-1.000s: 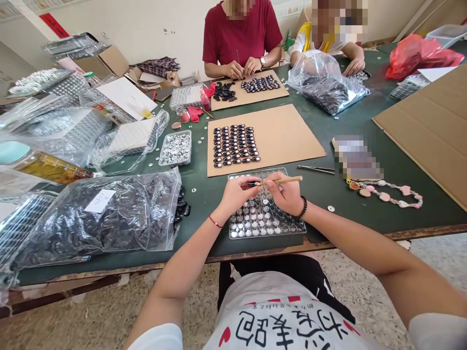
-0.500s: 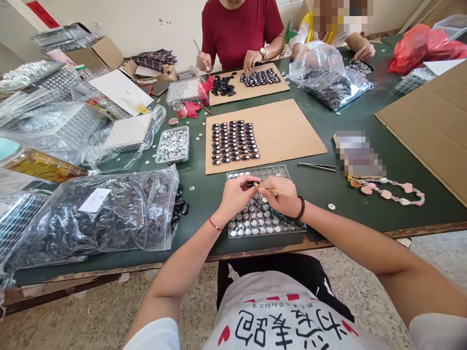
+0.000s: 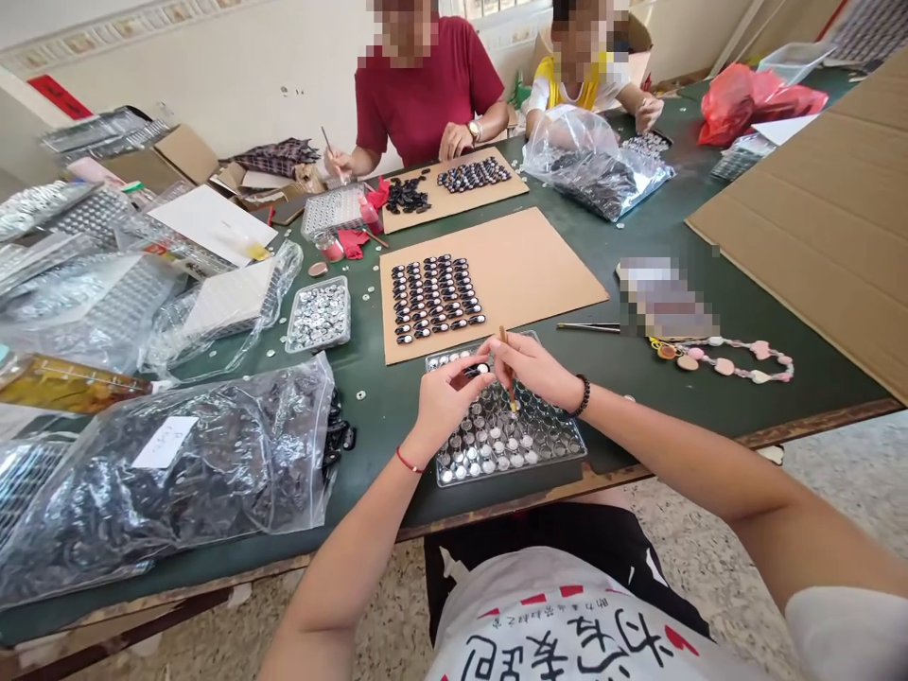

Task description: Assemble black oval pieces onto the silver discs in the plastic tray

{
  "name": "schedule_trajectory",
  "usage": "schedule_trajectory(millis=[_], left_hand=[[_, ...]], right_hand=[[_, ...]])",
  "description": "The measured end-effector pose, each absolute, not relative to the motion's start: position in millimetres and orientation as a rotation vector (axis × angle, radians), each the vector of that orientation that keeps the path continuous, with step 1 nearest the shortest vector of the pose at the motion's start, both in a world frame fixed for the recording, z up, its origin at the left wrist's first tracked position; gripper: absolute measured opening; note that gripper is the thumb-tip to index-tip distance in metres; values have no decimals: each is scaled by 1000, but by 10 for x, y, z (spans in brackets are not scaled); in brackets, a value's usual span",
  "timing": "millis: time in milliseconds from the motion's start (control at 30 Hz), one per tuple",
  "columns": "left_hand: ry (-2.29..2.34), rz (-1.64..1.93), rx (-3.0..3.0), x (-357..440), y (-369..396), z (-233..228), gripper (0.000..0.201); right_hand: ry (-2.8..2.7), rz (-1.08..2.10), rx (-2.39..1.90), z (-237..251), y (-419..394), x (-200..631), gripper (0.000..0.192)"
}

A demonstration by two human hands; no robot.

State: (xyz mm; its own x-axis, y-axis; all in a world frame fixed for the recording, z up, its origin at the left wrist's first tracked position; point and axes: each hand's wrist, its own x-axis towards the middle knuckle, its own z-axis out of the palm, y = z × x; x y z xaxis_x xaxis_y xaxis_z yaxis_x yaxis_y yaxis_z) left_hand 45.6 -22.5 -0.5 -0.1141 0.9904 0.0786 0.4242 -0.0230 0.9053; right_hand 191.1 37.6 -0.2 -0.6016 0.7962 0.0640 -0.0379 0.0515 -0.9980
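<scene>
My left hand (image 3: 445, 405) pinches a small black oval piece with a white round face (image 3: 480, 369) over the near tray. In my right hand (image 3: 543, 371) is a thin brown brush (image 3: 512, 390), held upright with its yellowish tip down over the tray. The clear plastic tray (image 3: 454, 478) has rows of round cups, several with white discs in them. Just beyond it lies a cardboard sheet (image 3: 539, 274), with rows of black-and-white pieces (image 3: 436, 298) on its left part.
To the left lie a bag of black pieces (image 3: 241, 463) and a box of white discs (image 3: 319, 317). Tweezers (image 3: 588, 327), a phone (image 3: 663, 293) and a beaded strap (image 3: 724, 365) are at right. Across the table, a person in red (image 3: 426, 95) handles similar pieces.
My hands have moved apart slightly. The brush has swung from nearly flat against the black piece to upright over the tray, and the piece's white face now shows. The view has shifted.
</scene>
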Motion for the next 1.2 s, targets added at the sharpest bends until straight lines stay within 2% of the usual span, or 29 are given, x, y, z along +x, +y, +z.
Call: schedule_trajectory(millis=[300, 467, 667, 900, 1067, 1133, 1200], left_hand=[[1348, 1110, 1142, 501, -184, 41, 25], [1214, 984, 938, 475, -181, 57, 20], [1211, 846, 1077, 537, -218, 2, 35], [1161, 874, 962, 524, -203, -27, 31], [1272, 998, 983, 457, -148, -44, 34], [1349, 1022, 1025, 454, -144, -57, 34], [1358, 1034, 1035, 463, -150, -68, 33]], right_hand=[[-1420, 1576, -683, 149, 404, 1987, 32], [-1324, 1523, -588, 169, 402, 2004, 31], [-1298, 1557, -535, 191, 337, 2009, 30], [-1517, 1534, -690, 229, 335, 1999, 44], [-1511, 1780, -646, 269, 369, 2017, 46], [-1546, 1693, -668, 271, 374, 2031, 45], [-1732, 1427, -767, 257, 369, 2040, 39]])
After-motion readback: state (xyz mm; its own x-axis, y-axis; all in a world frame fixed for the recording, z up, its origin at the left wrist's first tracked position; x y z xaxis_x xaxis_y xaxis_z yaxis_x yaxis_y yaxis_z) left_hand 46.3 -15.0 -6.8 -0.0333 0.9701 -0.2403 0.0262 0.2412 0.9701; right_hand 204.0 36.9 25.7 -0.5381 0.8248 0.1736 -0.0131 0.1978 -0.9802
